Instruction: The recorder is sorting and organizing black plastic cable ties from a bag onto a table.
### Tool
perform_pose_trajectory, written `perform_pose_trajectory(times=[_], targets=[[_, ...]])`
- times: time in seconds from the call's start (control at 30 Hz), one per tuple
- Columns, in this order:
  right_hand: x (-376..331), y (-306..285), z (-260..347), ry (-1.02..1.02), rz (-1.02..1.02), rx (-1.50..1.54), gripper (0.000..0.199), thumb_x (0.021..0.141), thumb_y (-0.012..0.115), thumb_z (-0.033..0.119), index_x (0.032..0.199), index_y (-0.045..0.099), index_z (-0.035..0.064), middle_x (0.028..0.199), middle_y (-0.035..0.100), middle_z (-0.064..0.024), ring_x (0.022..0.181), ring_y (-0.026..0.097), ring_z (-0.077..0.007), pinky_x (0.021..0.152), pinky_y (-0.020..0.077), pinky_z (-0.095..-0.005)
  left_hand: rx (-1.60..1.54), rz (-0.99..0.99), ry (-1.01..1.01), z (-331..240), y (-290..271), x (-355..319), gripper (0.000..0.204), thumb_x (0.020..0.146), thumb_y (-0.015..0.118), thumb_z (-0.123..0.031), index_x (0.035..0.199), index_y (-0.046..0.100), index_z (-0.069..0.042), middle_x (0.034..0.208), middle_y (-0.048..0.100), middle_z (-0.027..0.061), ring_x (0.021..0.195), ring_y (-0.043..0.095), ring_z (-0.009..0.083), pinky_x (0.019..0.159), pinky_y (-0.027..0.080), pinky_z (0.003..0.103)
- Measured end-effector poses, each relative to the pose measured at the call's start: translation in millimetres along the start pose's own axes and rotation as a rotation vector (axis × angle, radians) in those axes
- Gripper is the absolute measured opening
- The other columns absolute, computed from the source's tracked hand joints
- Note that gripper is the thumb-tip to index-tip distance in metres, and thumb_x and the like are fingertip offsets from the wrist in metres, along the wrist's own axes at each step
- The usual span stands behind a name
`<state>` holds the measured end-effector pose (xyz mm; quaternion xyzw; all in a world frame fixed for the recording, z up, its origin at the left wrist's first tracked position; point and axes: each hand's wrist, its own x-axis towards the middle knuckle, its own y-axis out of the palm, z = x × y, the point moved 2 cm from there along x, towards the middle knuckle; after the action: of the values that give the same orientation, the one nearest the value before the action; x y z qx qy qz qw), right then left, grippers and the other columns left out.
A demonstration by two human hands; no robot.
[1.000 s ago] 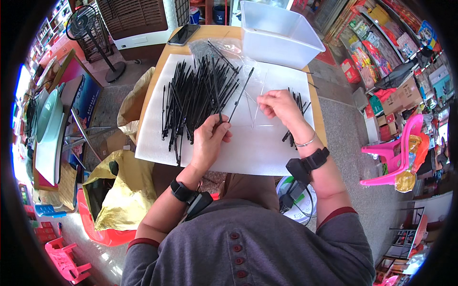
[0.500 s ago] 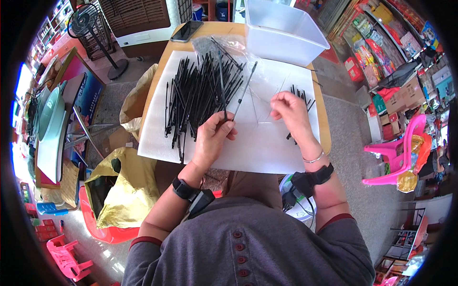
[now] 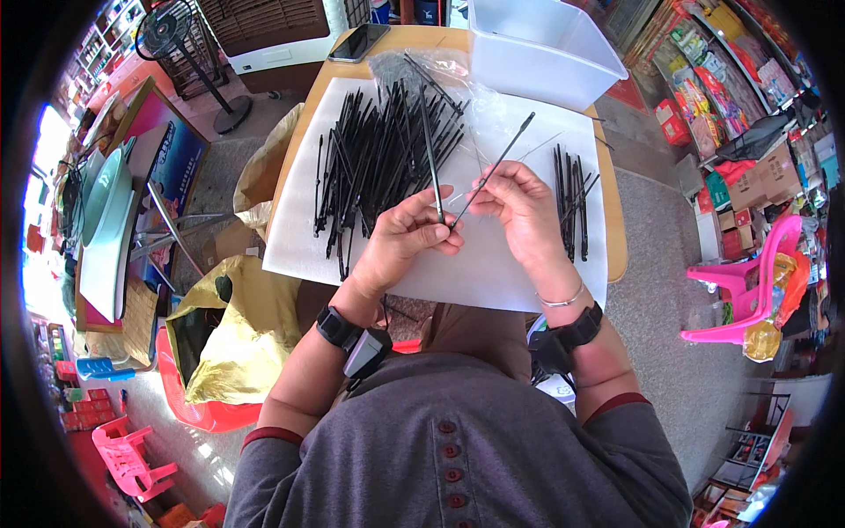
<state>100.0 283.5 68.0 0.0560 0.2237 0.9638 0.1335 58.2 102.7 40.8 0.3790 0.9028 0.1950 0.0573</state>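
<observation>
My left hand (image 3: 409,236) is closed on slim black rods with small joint-like bumps. One black rod (image 3: 431,150) points up and away from its fingers, and a second black rod (image 3: 510,145) slants to the upper right, its lower end at my left fingertips. Pinched together, the fingers of my right hand (image 3: 521,211) are against the slanting rod. A thin pale strand (image 3: 544,145) sticks out from them; its hold is partly hidden. A large heap of similar rods (image 3: 378,163) lies left on a white foam sheet (image 3: 422,282), and a smaller bunch (image 3: 572,202) lies right.
A clear plastic bin (image 3: 546,66) stands at the table's far right, beside crumpled clear plastic film (image 3: 431,70). A phone (image 3: 359,42) lies at the far left corner. Sacks (image 3: 246,334) stand left of the table; a pink plastic chair (image 3: 748,282) is on the right.
My right hand has moved left, from beside the smaller bunch to the rods at my left hand. The second rod now leans further right. The whole view has shifted slightly.
</observation>
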Motion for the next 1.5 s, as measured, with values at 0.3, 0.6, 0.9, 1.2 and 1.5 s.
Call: perform_pose_trajectory(times=[0.3, 0.6, 0.9, 1.2, 1.5], targets=[[-5, 5, -10, 0.122, 0.105, -0.069, 0.011, 0.09, 0.059, 0.01, 0.097, 0.06, 0.0021, 0.087, 0.063, -0.0084, 0.076, 0.064, -0.0182, 0.066, 0.055, -0.0311, 0.011, 0.038, -0.033, -5, 2, -2, 0.046, 0.09, 0.056, 0.002, 0.135, 0.045, -0.001, 0.095, 0.064, 0.009, 0.085, 0.066, 0.0172, 0.077, 0.055, 0.029], [-2, -5, -19, 0.213, 0.124, 0.147, 0.015, 0.088, 0.06, 0.008, 0.102, 0.06, 0.0011, 0.089, 0.065, -0.0095, 0.076, 0.065, -0.0197, 0.066, 0.0558, -0.0331, -0.043, 0.073, -0.01, 1, -1, -2, 0.048, 0.088, 0.059, 0.001, 0.134, 0.046, -0.003, 0.097, 0.065, 0.0103, 0.084, 0.067, 0.0194, 0.074, 0.056, 0.031], [-4, 0, -20, 0.252, 0.129, 0.127, 0.015, 0.089, 0.057, 0.006, 0.102, 0.058, 0.0, 0.089, 0.066, -0.0122, 0.075, 0.066, -0.0217, 0.066, 0.0568, -0.0332, 0.031, 0.087, -0.022, -6, 1, -3, 0.048, 0.089, 0.057, 0.002, 0.135, 0.047, -0.006, 0.085, 0.066, 0.0078, 0.079, 0.067, 0.0146, 0.074, 0.054, 0.025], [-2, -1, -23, 0.305, 0.054, 0.098, 0.016, 0.089, 0.059, 0.008, 0.102, 0.058, -0.0003, 0.082, 0.067, -0.0136, 0.068, 0.067, -0.0235, 0.06, 0.0567, -0.0313, -0.004, 0.083, -0.042, 3, -2, -3, 0.048, 0.088, 0.058, 0.003, 0.133, 0.048, -0.005, 0.088, 0.066, 0.0098, 0.08, 0.067, 0.0165, 0.074, 0.055, 0.026], [3, -5, -22, 0.34, 0.093, 0.082, 0.013, 0.089, 0.059, 0.009, 0.099, 0.058, 0.0, 0.078, 0.066, -0.0123, 0.067, 0.067, -0.0232, 0.059, 0.0559, -0.0313, 0.028, 0.093, -0.056, 0, 0, -1, 0.049, 0.088, 0.057, 0.005, 0.134, 0.047, -0.005, 0.09, 0.065, 0.0101, 0.084, 0.068, 0.0194, 0.072, 0.055, 0.027]])
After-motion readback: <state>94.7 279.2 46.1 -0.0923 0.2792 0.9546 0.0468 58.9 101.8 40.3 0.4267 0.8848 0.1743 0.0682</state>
